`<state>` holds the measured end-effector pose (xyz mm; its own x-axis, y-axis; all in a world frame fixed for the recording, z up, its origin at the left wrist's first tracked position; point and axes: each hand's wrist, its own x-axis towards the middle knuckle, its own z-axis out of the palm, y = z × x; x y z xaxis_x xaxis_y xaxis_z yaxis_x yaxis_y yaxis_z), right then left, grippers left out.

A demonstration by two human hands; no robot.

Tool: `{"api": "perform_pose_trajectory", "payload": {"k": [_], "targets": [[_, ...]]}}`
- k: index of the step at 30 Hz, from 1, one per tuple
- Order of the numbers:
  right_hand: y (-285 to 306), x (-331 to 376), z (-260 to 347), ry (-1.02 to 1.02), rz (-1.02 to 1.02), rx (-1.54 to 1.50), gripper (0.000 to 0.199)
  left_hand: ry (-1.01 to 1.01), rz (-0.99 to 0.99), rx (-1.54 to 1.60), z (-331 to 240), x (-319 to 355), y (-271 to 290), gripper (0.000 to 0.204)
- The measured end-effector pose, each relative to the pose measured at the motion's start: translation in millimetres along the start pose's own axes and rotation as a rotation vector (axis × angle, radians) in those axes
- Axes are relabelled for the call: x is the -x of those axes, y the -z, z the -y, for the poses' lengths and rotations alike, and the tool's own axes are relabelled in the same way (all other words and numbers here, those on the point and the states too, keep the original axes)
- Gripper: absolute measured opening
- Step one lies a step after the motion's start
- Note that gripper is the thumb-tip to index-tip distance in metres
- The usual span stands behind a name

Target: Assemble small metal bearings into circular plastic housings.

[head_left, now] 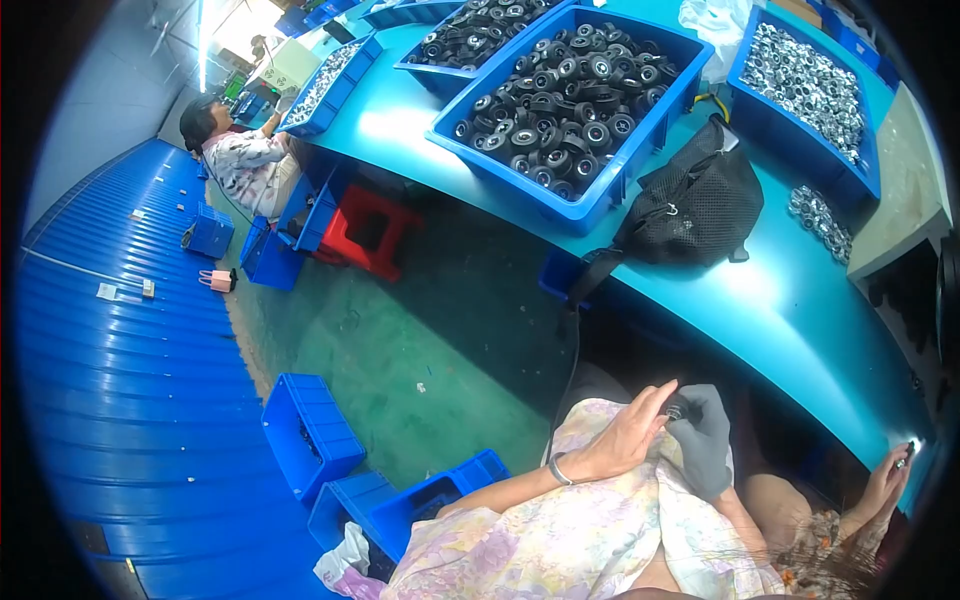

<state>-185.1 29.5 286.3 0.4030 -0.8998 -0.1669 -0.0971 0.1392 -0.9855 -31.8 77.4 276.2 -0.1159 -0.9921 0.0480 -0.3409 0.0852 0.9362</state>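
Observation:
Over my lap, my left hand (625,438), bare with a silver bracelet at the wrist, meets my right hand (706,440) in a grey glove. Between them is a small dark round part (676,411) with a shiny metal centre, like a little wheel. The gloved fingers are curled round it from the right. My left thumb and fingers close on its left side, the index finger stretching past it. A patterned pale apron (560,540) covers my lap beneath both hands.
A blue bin of black wheels (565,110), a black mesh bag (700,200) and a bin of metal parts (805,90) stand on the blue-green table (800,330). Blue crates (310,440) sit at left. Another person's hand (880,485) touches the table edge; a co-worker (240,160) sits far left.

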Motion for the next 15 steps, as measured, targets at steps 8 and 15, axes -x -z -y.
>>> {"api": "perform_pose_trajectory", "payload": {"k": [8, 15], "targets": [[-11, 5, -31, 0.047, -0.009, 0.154, 0.024, 0.102, 0.037, -0.159, 12, 14, -9, 0.049], [-20, -4, -50, 0.07, -0.021, 0.192, 0.016, 0.211, -0.049, -0.113, 32, 18, -25, 0.04]]}}
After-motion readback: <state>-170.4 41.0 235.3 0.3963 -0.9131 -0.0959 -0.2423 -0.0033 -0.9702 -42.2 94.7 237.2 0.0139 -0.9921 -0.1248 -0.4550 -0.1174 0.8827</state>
